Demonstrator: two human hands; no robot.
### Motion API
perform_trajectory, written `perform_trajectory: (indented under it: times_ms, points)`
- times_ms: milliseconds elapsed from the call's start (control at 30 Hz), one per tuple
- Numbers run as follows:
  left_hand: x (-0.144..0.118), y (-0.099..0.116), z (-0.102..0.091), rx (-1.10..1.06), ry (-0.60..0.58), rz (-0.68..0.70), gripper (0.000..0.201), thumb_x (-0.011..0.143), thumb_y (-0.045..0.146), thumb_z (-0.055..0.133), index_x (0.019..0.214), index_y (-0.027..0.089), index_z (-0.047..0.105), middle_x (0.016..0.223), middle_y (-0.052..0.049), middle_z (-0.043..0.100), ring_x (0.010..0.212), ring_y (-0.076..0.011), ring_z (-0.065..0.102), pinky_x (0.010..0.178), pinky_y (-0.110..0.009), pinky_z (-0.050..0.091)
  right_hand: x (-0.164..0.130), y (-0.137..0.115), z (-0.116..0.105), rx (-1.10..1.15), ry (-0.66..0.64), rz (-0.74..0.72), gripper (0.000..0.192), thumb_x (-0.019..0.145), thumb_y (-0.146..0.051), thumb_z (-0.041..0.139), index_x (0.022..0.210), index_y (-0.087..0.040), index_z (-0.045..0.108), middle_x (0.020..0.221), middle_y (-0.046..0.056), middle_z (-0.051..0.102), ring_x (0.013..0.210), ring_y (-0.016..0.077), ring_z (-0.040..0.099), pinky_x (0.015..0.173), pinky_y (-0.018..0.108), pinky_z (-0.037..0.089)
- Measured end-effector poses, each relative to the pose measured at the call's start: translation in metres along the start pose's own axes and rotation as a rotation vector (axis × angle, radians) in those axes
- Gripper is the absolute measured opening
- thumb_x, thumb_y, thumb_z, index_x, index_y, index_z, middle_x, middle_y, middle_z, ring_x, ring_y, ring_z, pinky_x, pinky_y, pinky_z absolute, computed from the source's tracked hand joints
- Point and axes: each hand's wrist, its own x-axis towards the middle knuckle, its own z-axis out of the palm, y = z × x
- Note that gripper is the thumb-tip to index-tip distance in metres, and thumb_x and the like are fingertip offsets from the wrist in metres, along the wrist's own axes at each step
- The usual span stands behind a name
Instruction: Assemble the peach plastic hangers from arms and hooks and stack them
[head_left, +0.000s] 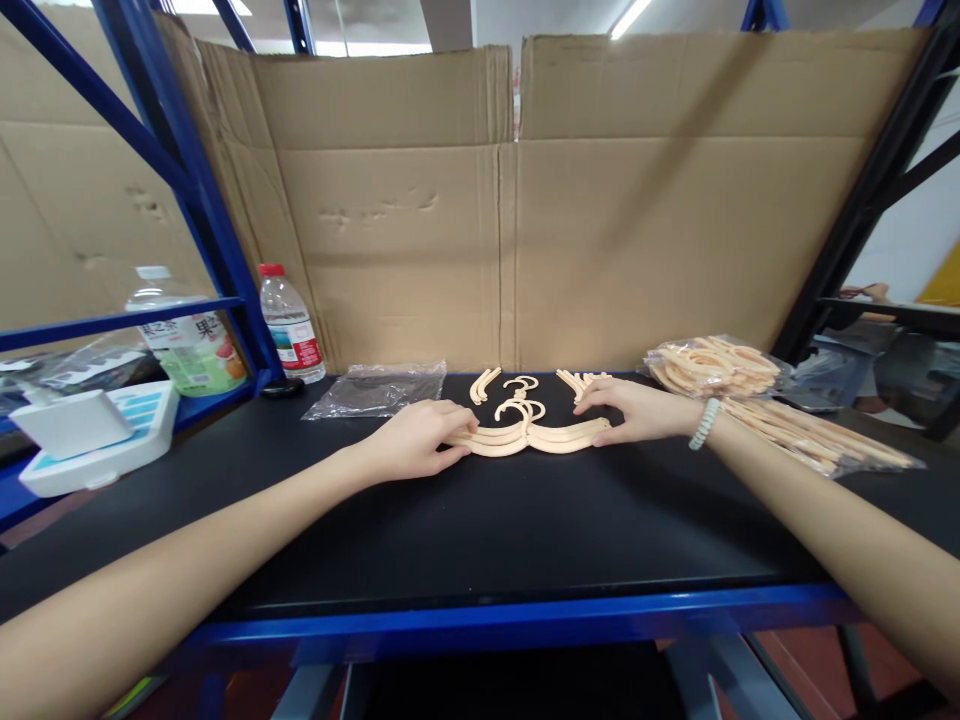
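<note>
Two cardboard panels (375, 250) behind a black tabletop (465, 540), with forearms (247, 525) stretched forward, left hand (412, 440) clamped on one end of the stacked clothes hangers (551, 438) at mid-table, right hand (637, 408) at the other, thumb and fingers parted, grip hard to tell.

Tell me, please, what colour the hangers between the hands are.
The hangers are pale beige, best seen in the head view.

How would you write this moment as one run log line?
left hand: holding left end of cream hangers | right hand: at their right end, grip unclear | beyond: loose curved pieces
</note>
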Motion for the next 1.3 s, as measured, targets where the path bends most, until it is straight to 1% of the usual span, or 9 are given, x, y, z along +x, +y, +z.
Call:
perform_trajectory:
  times_ms: [133, 433, 700, 867, 967, 1100, 1167, 1233, 1300]
  points:
    - [0.0, 0.0, 0.0, 0.015, -0.007, -0.012, 0.022, 0.084, 0.025, 0.05, 0.104, 0.02, 0.057, 0.105, -0.006, 0.064, 0.097, -0.0217, 0.06, 0.086, -0.034, 0.046, 0.0, 0.002, 0.0, 0.011, -0.012, 0.006, 0.043, 0.078, -0.043, 0.061, 0.11, -0.014, 0.064, 0.112, 0.013, 0.059, 0.106, 0.0262, 0.053, 0.096, 0.041, 0.039]
    - [-0.001, 0.001, -0.001, 0.012, 0.013, 0.006, 0.024, 0.081, 0.025, 0.052, 0.105, 0.021, 0.057, 0.103, -0.005, 0.064, 0.096, -0.0214, 0.06, 0.086, -0.033, 0.045, 0.0, -0.001, -0.001, 0.0, -0.014, 0.003, 0.046, 0.077, -0.045, 0.061, 0.11, -0.012, 0.064, 0.111, 0.013, 0.061, 0.105, 0.0261, 0.054, 0.095, 0.04, 0.04]
    - [0.001, 0.003, -0.006, -0.014, 0.047, 0.004, 0.022, 0.082, 0.026, 0.053, 0.102, 0.021, 0.058, 0.1, -0.004, 0.065, 0.093, -0.0205, 0.06, 0.083, -0.032, 0.046, 0.0, 0.001, 0.002, 0.001, 0.107, 0.068, 0.035, 0.083, -0.041, 0.054, 0.104, -0.015, 0.065, 0.105, 0.011, 0.064, 0.099, 0.0248, 0.058, 0.089, 0.039, 0.044]
    - [0.0, -0.005, -0.013, 0.009, 0.089, -0.076, 0.02, 0.085, 0.029, 0.05, 0.101, 0.021, 0.058, 0.1, -0.004, 0.065, 0.094, -0.021, 0.06, 0.083, -0.033, 0.046, 0.003, 0.001, 0.005, -0.051, 0.227, 0.073, 0.023, 0.084, -0.032, 0.054, 0.095, -0.016, 0.067, 0.095, 0.008, 0.067, 0.092, 0.0233, 0.059, 0.085, 0.037, 0.045]
    - [0.002, -0.012, -0.018, 0.011, 0.132, -0.115, 0.02, 0.083, 0.031, 0.052, 0.1, 0.02, 0.059, 0.1, -0.004, 0.065, 0.093, -0.021, 0.061, 0.084, -0.033, 0.046, 0.011, 0.003, 0.003, -0.112, 0.276, 0.074, 0.02, 0.084, -0.028, 0.054, 0.094, -0.017, 0.067, 0.093, 0.007, 0.068, 0.091, 0.0228, 0.059, 0.082, 0.035, 0.046]
    - [0.023, -0.021, -0.028, -0.097, 0.154, -0.176, 0.018, 0.081, 0.027, 0.053, 0.095, 0.017, 0.06, 0.094, -0.004, 0.068, 0.088, -0.0181, 0.063, 0.082, -0.03, 0.047, 0.038, 0.007, -0.009, -0.278, 0.236, 0.073, 0.019, 0.084, -0.021, 0.056, 0.097, -0.017, 0.068, 0.098, 0.007, 0.068, 0.097, 0.0242, 0.058, 0.084, 0.036, 0.045]
    - [0.041, -0.027, -0.032, -0.18, 0.111, -0.293, 0.016, 0.081, 0.023, 0.053, 0.094, 0.016, 0.06, 0.092, -0.004, 0.069, 0.087, -0.0154, 0.064, 0.081, -0.026, 0.047, 0.058, 0.009, -0.017, -0.342, 0.199, 0.084, 0.019, 0.083, -0.017, 0.056, 0.096, -0.017, 0.069, 0.097, 0.008, 0.069, 0.096, 0.0248, 0.058, 0.082, 0.035, 0.044]
    - [0.062, -0.034, -0.032, -0.19, 0.08, -0.345, 0.017, 0.082, 0.02, 0.052, 0.095, 0.014, 0.06, 0.093, -0.005, 0.07, 0.088, -0.0145, 0.065, 0.078, -0.023, 0.048, 0.079, 0.01, -0.023, -0.358, 0.175, 0.081, 0.018, 0.081, -0.015, 0.056, 0.093, -0.017, 0.07, 0.094, 0.008, 0.07, 0.094, 0.0245, 0.059, 0.08, 0.034, 0.044]
    - [0.081, -0.042, -0.027, -0.182, 0.04, -0.388, 0.017, 0.081, 0.018, 0.054, 0.095, 0.014, 0.062, 0.095, -0.005, 0.07, 0.089, -0.0155, 0.065, 0.078, -0.023, 0.048, 0.098, 0.011, -0.023, -0.36, 0.149, 0.064, 0.019, 0.08, -0.013, 0.057, 0.093, -0.018, 0.07, 0.093, 0.007, 0.07, 0.093, 0.0231, 0.06, 0.078, 0.031, 0.043]
